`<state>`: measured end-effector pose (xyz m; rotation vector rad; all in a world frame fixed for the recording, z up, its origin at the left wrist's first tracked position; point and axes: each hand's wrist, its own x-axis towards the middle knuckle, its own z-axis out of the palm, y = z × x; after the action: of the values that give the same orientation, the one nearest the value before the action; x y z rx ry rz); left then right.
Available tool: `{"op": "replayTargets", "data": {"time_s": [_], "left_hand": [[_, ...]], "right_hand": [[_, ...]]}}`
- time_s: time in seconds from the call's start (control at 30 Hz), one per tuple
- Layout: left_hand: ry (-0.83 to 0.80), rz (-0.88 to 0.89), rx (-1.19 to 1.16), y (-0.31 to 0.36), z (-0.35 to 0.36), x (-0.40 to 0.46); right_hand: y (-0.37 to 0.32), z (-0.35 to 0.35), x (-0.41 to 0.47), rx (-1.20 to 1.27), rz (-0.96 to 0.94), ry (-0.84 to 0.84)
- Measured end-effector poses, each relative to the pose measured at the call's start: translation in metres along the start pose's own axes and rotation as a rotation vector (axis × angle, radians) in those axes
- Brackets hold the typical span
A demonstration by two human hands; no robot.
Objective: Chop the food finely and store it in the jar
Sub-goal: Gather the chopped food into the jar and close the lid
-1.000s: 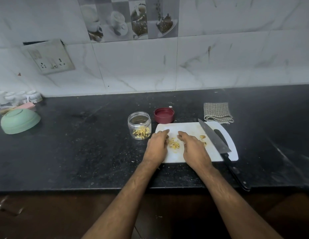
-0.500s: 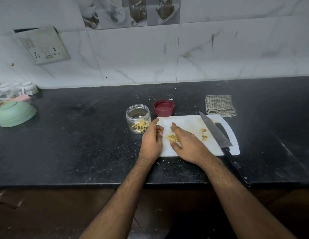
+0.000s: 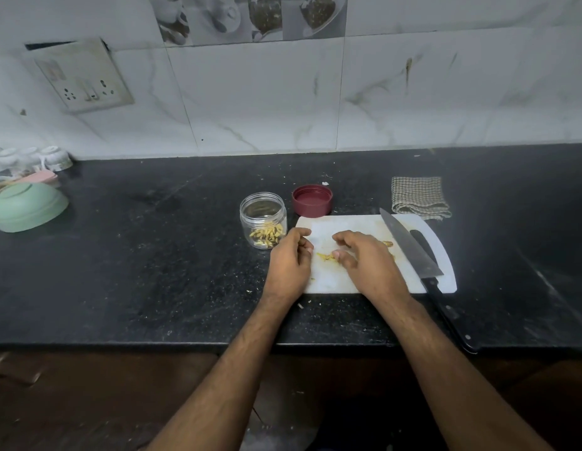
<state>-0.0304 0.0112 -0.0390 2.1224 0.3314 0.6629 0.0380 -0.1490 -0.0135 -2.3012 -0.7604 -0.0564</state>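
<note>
Head view: both hands on the board [image 3: 328, 281]. A second ago they cupped a pile of bits [image 3: 327, 256] between them; that pile is now thinner and the left hand [image 3: 291, 260] has pulled back toward the jar [image 3: 263, 219], fingers curled in. It likely holds a pinch, but I cannot tell. Right hand [image 3: 367, 262] hovers over the remaining bits with loosely bent fingers, gripping nothing visible. Jar open on the desk [image 3: 153, 271] just left of the board, partly filled; lid [image 3: 312, 200] behind it. Knife [image 3: 410, 245] idle across the board's right side. Judgement: chopping done, transfer under way, more scoops needed.
</note>
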Motion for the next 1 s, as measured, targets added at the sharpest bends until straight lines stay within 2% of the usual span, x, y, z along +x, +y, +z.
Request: {"op": "replayTargets", "data": {"time_s": [0.13, 0.47, 0.57, 0.77, 1.0], "left_hand": [[-0.02, -0.008, -0.001, -0.001, 0.001, 0.001], [-0.069, -0.024, -0.107, 0.005, -0.002, -0.007], [-0.034, -0.006, -0.071, 0.0, -0.002, -0.003], [0.017, -0.001, -0.004, -0.002, 0.002, 0.001], [0.054, -0.02, -0.007, 0.002, -0.003, 0.0]], "right_hand": [[0.002, -0.004, -0.003, -0.174, 0.121, -0.065], [-0.015, 0.007, 0.011, -0.134, 0.071, -0.028], [-0.018, 0.005, 0.008, -0.148, 0.043, -0.003], [-0.016, 0.018, 0.004, -0.125, -0.098, -0.198], [-0.012, 0.012, 0.008, -0.387, -0.176, -0.147]]}}
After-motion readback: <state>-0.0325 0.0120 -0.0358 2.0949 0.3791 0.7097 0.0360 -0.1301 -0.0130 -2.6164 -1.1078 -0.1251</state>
